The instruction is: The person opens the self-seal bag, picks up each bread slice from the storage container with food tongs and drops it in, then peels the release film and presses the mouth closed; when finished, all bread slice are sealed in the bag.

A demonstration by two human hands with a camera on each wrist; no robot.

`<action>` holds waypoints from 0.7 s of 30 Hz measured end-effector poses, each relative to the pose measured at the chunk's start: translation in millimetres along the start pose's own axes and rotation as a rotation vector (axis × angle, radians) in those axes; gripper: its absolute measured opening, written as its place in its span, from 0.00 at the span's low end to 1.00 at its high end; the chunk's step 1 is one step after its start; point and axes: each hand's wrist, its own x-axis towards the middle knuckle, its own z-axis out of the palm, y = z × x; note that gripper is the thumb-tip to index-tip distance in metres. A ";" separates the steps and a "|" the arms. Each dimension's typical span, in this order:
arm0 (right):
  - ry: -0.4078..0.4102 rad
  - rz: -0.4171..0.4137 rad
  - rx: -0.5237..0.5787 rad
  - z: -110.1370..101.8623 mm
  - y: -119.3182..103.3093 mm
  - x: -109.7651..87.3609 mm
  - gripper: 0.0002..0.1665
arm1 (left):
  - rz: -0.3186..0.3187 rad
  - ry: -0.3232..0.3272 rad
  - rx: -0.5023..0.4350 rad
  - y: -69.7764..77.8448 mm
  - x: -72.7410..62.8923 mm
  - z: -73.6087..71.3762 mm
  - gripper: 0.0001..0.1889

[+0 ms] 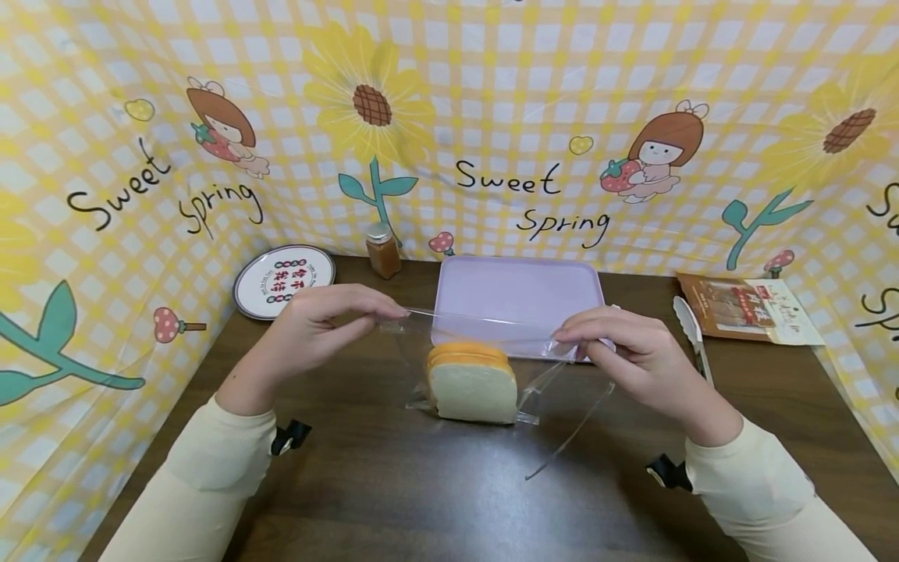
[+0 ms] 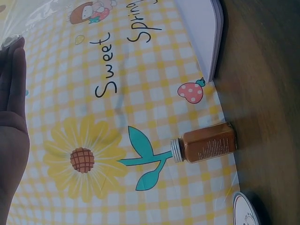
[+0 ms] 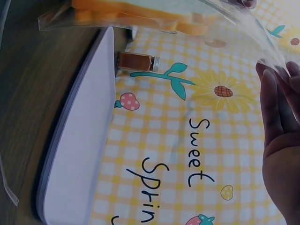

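Observation:
Slices of bread [image 1: 474,390] with an orange crust stand inside a clear plastic bag [image 1: 537,390] at the middle of the table. My left hand [image 1: 330,324] pinches the left corner of the bag's top edge. At the opposite corner, my right hand [image 1: 625,347] pinches the plastic between thumb and fingers, so the edge is stretched between both hands. A thin twist tie or strip [image 1: 572,437] dangles below the right hand. In the right wrist view, the bread's orange crust [image 3: 140,18] shows through the plastic.
Behind the bag lies a lilac tray [image 1: 520,293]. A spice jar [image 1: 384,251] with a silver lid and a printed plate [image 1: 270,285] are at the back left. White tongs [image 1: 691,332] and a brown food packet [image 1: 747,311] lie at the right. Patterned cloth [image 1: 492,117] surrounds the table.

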 end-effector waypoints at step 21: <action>0.088 0.005 -0.107 7.3 -7.5 11.6 0.04 | -0.069 0.036 0.071 7.5 7.6 1.8 0.17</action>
